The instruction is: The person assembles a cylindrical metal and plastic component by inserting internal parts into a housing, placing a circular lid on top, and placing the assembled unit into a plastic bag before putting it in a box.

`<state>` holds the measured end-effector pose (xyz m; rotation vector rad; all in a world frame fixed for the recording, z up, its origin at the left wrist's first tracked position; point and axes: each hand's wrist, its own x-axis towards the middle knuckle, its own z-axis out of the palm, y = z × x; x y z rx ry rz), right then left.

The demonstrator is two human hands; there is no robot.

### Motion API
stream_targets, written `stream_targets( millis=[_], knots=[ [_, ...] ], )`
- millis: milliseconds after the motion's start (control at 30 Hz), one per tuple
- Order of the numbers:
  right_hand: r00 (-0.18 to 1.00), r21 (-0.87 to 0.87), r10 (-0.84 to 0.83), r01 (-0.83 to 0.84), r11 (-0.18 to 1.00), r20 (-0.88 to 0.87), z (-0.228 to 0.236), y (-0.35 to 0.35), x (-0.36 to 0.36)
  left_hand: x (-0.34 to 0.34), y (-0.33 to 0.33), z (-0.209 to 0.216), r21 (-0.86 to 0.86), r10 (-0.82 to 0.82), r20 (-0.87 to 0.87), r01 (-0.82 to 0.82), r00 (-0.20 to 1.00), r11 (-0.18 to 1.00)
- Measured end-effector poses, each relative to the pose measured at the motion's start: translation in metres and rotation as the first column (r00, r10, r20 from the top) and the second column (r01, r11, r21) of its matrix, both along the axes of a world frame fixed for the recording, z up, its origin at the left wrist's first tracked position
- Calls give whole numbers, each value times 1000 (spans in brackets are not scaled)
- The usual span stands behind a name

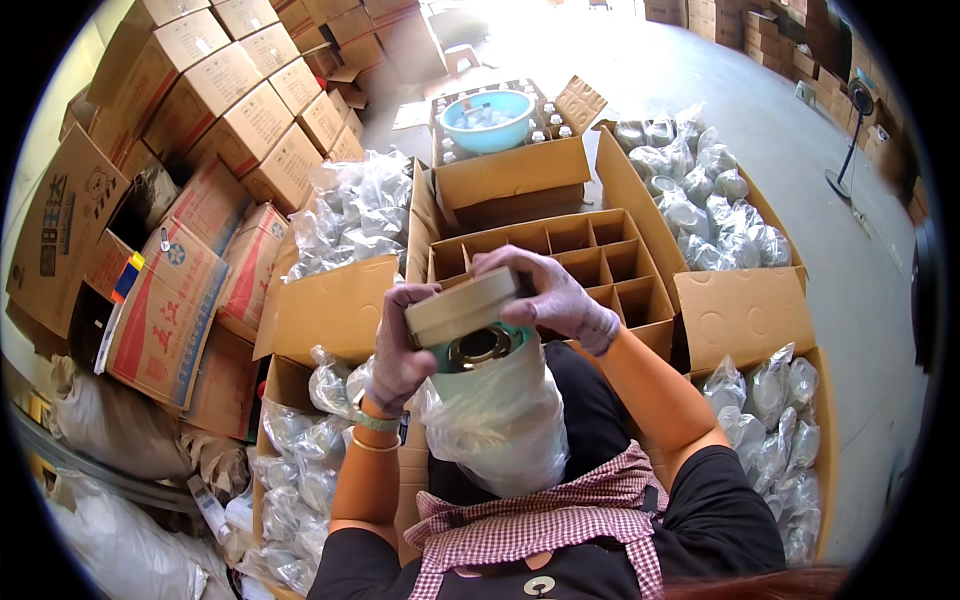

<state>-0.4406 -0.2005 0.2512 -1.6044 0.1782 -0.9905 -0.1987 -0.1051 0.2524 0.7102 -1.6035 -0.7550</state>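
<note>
A pale grey, round-cornered lid (462,308) is tilted between my two gloved hands. My left hand (400,345) grips its left side, with the thumb underneath. My right hand (560,298) has its fingers over the far right edge and the thumb below. Just beneath the lid, a flask-like container (497,430) stands upright in my lap, wrapped in a clear plastic bag. Its top shows a teal rim around a dark, shiny ring (478,347). The lid hides part of that rim and looks slightly apart from it.
A divided carton (640,300) lies ahead, its visible compartments bare. Cartons of plastic-wrapped items (350,215) stand on both sides. Farther off, a light-blue basin (487,122) rests on a box of bottles. Stacked cartons (225,95) rise at left; a standing fan (858,110) is at far right.
</note>
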Motion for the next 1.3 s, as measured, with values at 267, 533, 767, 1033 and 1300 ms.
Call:
stream_targets(
  millis=[267,533,767,1033,1300],
  knots=[
    [991,-166,-64,83,983,117,-12,18,-13,-7,6,1,-113,20,100,-9,995,994],
    [983,-106,-12,32,994,186,-32,12,-6,-4,7,-6,-56,40,103,-34,994,998],
    [923,164,67,-138,977,380,-74,7,24,-28,36,5,-222,340,408,-269,847,937],
    [797,443,149,-469,764,586,-91,-4,51,-96,34,23,-456,662,509,-480,550,749],
    [770,-664,-638,480,574,4,45,119,32,-24,-18,-38,199,-150,-583,320,798,926]
  ],
)
